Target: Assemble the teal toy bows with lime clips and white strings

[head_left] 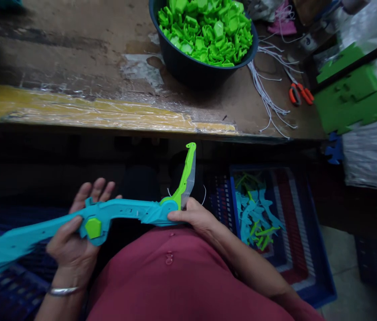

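A long turquoise plastic piece (124,209), which looks like a toy bow, lies across my lap in front of my red shirt. My left hand (74,240) holds it from below near a green hexagonal cap (93,228), thumb on the front and fingertips showing behind. At its right end my right hand (196,217) grips the joint, thumb on top and the other fingers hidden. From this joint a light green arm (184,176) with a greyish clear strip angles upward, and a thin white string shows beside it. The left end runs out of view.
On the worn wooden table (74,58) stands a dark tub (201,76) full of green caps. White strings (265,89), orange-handled scissors (300,93) and a green foam mat (352,93) are at the right. Below, a blue crate (318,249) holds turquoise and green parts (255,214).
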